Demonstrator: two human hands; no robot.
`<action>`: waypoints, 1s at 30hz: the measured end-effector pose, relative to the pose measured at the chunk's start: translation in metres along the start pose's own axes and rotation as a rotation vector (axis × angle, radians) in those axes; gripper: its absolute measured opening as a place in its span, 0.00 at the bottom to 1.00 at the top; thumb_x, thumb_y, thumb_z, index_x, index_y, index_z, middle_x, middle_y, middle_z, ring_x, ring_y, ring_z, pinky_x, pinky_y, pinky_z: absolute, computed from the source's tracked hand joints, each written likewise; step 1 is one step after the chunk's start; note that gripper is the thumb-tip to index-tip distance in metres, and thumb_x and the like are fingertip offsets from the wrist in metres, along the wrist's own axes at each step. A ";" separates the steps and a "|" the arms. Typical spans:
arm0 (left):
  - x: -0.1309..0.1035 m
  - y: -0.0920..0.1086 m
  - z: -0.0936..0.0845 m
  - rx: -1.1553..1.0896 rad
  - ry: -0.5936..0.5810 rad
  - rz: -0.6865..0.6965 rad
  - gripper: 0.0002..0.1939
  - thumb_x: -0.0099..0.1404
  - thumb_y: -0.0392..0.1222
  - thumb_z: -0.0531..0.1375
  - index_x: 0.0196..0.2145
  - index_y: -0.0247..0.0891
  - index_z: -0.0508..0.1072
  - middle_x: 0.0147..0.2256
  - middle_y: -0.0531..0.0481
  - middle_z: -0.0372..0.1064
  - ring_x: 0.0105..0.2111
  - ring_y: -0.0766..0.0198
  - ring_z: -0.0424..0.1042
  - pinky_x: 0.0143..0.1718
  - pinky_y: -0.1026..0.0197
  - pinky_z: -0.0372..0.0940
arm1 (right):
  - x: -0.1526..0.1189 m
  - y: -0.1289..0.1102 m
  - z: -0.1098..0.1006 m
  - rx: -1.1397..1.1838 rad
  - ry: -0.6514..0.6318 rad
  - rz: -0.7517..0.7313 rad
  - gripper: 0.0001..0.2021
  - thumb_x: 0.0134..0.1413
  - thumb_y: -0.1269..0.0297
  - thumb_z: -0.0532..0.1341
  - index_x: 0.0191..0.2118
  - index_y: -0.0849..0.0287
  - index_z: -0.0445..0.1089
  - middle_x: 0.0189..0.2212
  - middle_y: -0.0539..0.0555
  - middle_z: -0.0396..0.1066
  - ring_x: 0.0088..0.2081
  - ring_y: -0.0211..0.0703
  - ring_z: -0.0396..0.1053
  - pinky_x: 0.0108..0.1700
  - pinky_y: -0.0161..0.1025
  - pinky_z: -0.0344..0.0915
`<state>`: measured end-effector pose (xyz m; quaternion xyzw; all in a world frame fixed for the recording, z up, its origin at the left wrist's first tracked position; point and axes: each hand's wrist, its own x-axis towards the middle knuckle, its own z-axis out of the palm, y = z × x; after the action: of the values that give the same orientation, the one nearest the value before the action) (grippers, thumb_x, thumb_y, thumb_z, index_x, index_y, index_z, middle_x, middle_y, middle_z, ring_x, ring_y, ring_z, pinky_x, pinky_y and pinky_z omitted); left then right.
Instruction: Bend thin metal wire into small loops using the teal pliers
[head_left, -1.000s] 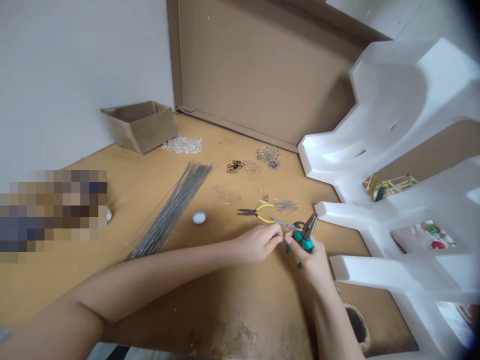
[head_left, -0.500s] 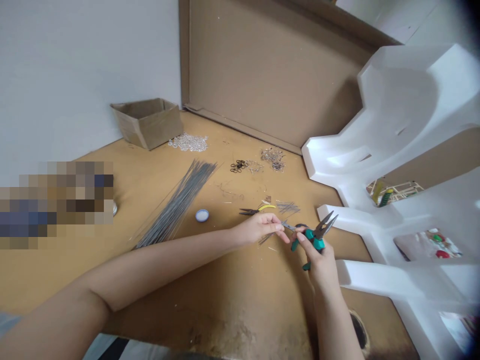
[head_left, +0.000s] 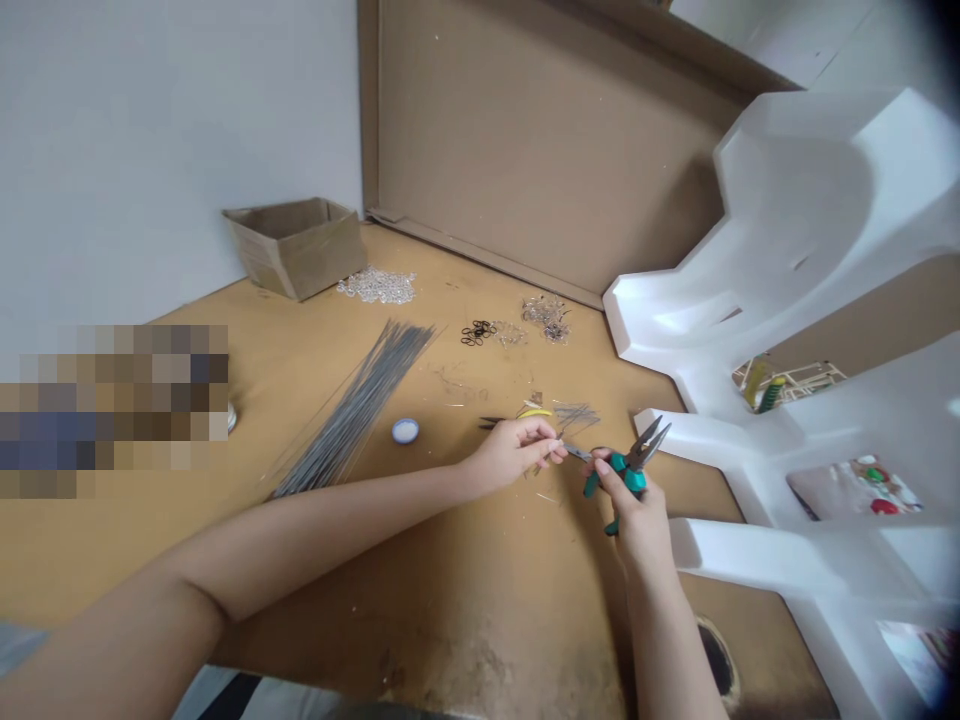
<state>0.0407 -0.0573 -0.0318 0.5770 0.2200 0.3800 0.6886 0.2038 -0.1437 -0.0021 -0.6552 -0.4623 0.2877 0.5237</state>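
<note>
My left hand (head_left: 523,450) is closed in a pinch near the middle of the table, on a small thin piece too tiny to make out. Just right of it, my right hand (head_left: 634,500) holds green-handled pliers (head_left: 636,468), their jaws pointing up and to the right. The same hand also has small scissors (head_left: 579,453), whose blades point toward my left fingertips. Partly behind my left hand lie yellow-handled pliers (head_left: 534,411). Short wire pieces (head_left: 577,414) are spread beyond the hands.
A bundle of long grey wires (head_left: 356,410) lies left of a small white dish (head_left: 405,431). Farther back are a cardboard box (head_left: 300,250), clear rings (head_left: 379,285), black rings (head_left: 477,332) and a wire pile (head_left: 547,315). A white moulded frame (head_left: 750,550) borders the right.
My left hand has shifted slightly, its fingers curled more around the pinch. The green-handled pliers and my right hand have moved a little left and their jaws sit slightly higher.
</note>
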 end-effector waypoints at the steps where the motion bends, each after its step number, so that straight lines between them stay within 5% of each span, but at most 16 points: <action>1: -0.001 -0.002 0.001 0.008 0.005 0.006 0.10 0.59 0.44 0.56 0.33 0.33 0.65 0.34 0.44 0.71 0.33 0.67 0.71 0.32 0.65 0.64 | 0.000 0.000 0.000 -0.004 0.006 0.001 0.16 0.45 0.56 0.62 0.37 0.62 0.69 0.29 0.55 0.71 0.35 0.47 0.68 0.45 0.47 0.61; 12: -0.009 -0.014 0.006 0.255 -0.036 0.027 0.06 0.62 0.40 0.52 0.31 0.35 0.61 0.35 0.44 0.72 0.37 0.65 0.72 0.39 0.61 0.64 | 0.004 0.014 0.018 -0.040 0.026 0.003 0.13 0.45 0.59 0.61 0.37 0.62 0.68 0.34 0.55 0.72 0.38 0.48 0.68 0.46 0.46 0.60; 20: -0.007 -0.010 0.006 0.168 -0.045 0.049 0.07 0.61 0.41 0.53 0.30 0.34 0.62 0.32 0.46 0.70 0.33 0.66 0.71 0.37 0.61 0.65 | -0.014 0.010 0.016 -0.029 -0.211 -0.053 0.17 0.42 0.70 0.59 0.43 0.58 0.65 0.43 0.55 0.69 0.48 0.50 0.65 0.53 0.48 0.55; 25: -0.002 -0.004 0.007 0.046 -0.059 0.002 0.07 0.59 0.40 0.55 0.30 0.33 0.63 0.28 0.49 0.69 0.30 0.68 0.70 0.35 0.63 0.64 | -0.016 0.003 0.014 -0.151 -0.179 -0.052 0.10 0.44 0.63 0.59 0.35 0.60 0.67 0.31 0.54 0.71 0.35 0.47 0.68 0.42 0.43 0.61; 30: 0.000 0.032 0.004 -0.050 -0.158 -0.119 0.08 0.57 0.40 0.57 0.30 0.31 0.64 0.24 0.50 0.69 0.23 0.70 0.69 0.26 0.66 0.63 | -0.007 -0.019 -0.014 -0.312 -0.214 0.035 0.08 0.47 0.62 0.56 0.32 0.59 0.67 0.24 0.50 0.67 0.29 0.44 0.64 0.35 0.40 0.60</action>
<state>0.0349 -0.0584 -0.0002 0.5738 0.1893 0.2970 0.7394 0.2075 -0.1555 0.0195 -0.7022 -0.5428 0.2895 0.3583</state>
